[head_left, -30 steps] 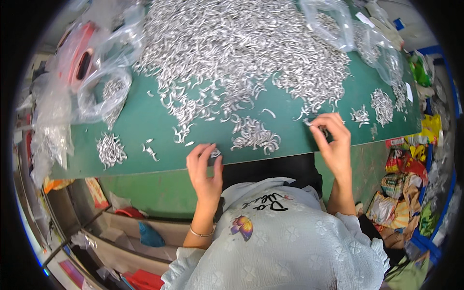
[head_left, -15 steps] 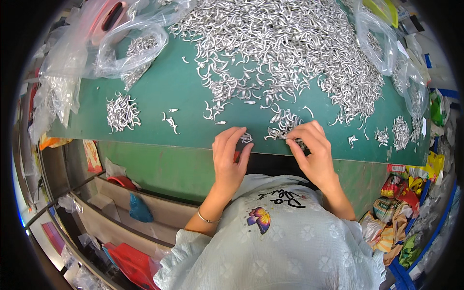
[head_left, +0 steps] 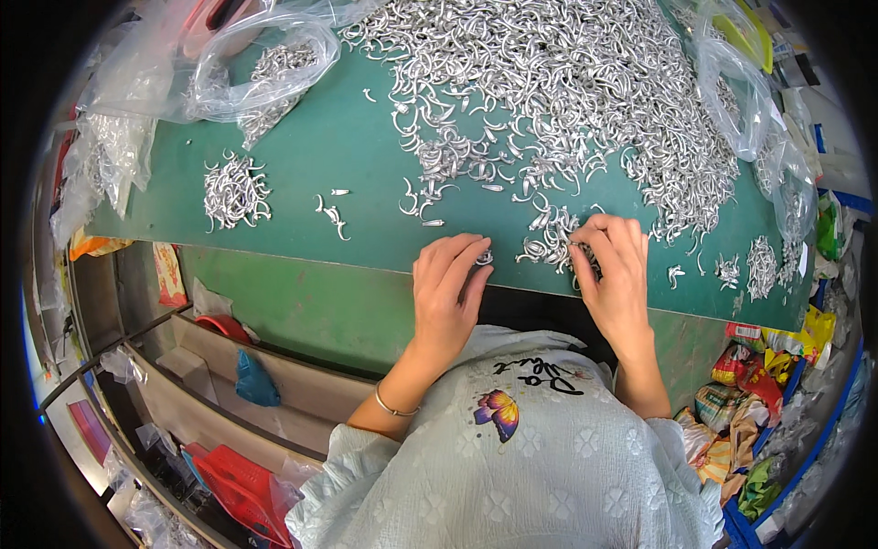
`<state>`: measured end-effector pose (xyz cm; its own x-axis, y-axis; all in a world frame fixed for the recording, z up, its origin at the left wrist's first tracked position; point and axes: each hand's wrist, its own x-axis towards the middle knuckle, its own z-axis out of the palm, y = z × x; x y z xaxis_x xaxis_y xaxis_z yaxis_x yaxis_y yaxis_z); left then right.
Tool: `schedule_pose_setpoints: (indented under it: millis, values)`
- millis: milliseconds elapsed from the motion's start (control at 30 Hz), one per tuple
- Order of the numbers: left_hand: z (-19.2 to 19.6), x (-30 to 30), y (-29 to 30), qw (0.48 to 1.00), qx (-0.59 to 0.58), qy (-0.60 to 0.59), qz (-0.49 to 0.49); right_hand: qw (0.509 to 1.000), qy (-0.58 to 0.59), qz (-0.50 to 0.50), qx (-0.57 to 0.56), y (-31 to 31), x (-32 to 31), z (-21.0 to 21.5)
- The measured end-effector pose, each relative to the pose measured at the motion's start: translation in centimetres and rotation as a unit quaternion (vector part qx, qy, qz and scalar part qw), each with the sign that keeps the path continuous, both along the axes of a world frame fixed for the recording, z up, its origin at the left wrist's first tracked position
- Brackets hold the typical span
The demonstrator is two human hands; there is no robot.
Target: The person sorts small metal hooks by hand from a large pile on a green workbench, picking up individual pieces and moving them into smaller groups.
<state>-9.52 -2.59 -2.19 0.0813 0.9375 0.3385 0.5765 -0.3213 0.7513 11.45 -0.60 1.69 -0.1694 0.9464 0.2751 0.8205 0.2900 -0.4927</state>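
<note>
Near the front edge of the green table, my left hand [head_left: 448,288] is curled, thumb and fingertips closed around a few small silver curved metal pieces [head_left: 485,259]. My right hand [head_left: 618,274] bends over the right side of a small heap of the same hook-like pieces [head_left: 549,236]. Its thumb and index finger pinch together at the heap, and more pieces show under the palm. Exactly what sits between those fingertips is too small to make out. Behind both hands spreads a large pile of silver pieces [head_left: 567,82].
A smaller pile [head_left: 236,192] and a few loose pieces [head_left: 331,215] lie to the left. Little clusters [head_left: 761,267] sit at the right. Clear plastic bags [head_left: 265,87] rest at the far left, others [head_left: 736,101] at the far right. Below the table is a red basket [head_left: 240,485].
The whole view has shifted slightly, so the table appears farther right. My right hand has moved a little rightward along the small heap. My left thumb and fingers have drawn closer around their pieces.
</note>
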Motion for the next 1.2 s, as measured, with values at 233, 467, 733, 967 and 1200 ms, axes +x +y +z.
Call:
schedule_pose_setpoints:
  millis: [233,467,733,967,1200]
  values:
    - [0.6,0.1,0.2,0.999,-0.008,0.028,-0.016,0.997,0.061,0.042,-0.01,1.0,-0.5,0.9]
    - [0.5,0.0,0.6,1.0,-0.011,0.003,-0.028,0.996,0.004,0.084,0.031,5.3,-5.2,-0.4]
    - [0.2,-0.5,0.1,0.999,0.004,-0.026,-0.018,0.991,-0.009,0.134,0.026,5.1,-5.9,-0.4]
    - [-0.6,-0.5,-0.1,0.997,0.034,-0.071,0.001,0.97,0.009,0.235,-0.057,4.1,-5.6,0.4]
    - [-0.5,-0.6,0.1,0.997,0.014,-0.074,0.0,0.967,0.041,0.243,-0.07,4.1,-5.3,0.1]
